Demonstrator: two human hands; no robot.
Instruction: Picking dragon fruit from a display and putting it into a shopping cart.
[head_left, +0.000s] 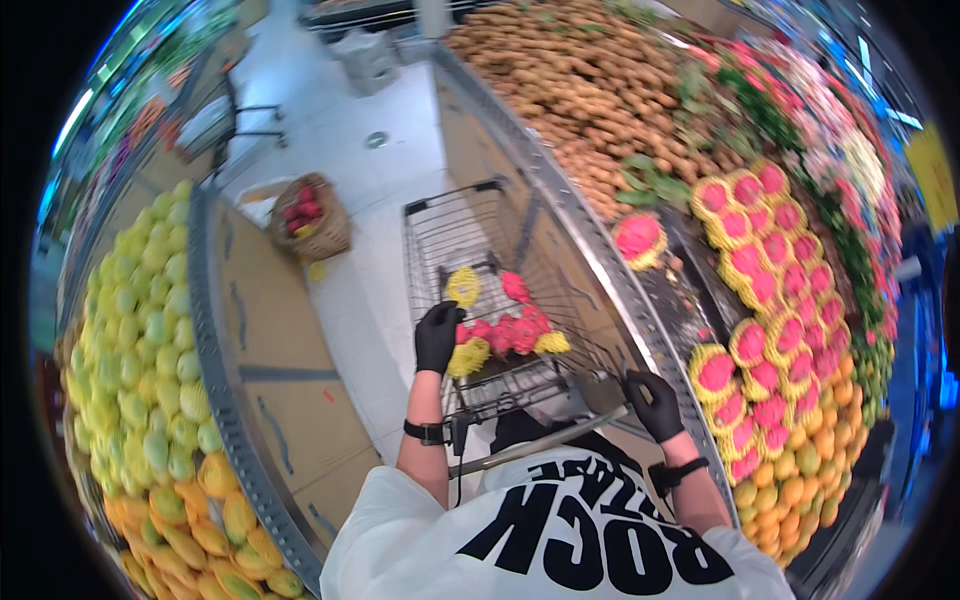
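My left hand, in a black glove, reaches over a wire shopping cart. Its fingertips meet the lower edge of a yellow foam fruit net and appear to pinch it. Several pink dragon fruits lie in the cart, with another yellow foam net beside them, close to my left wrist. A smaller yellow net sits at their right. My right hand, also gloved in black, hovers between the cart handle and the right display edge. Its fingers are loosely curled and hold nothing visible.
Netted dragon fruits fill the right display beside longans and oranges. One netted dragon fruit rests near the metal rim. Green fruits and mangoes line the left. A basket stands on the floor.
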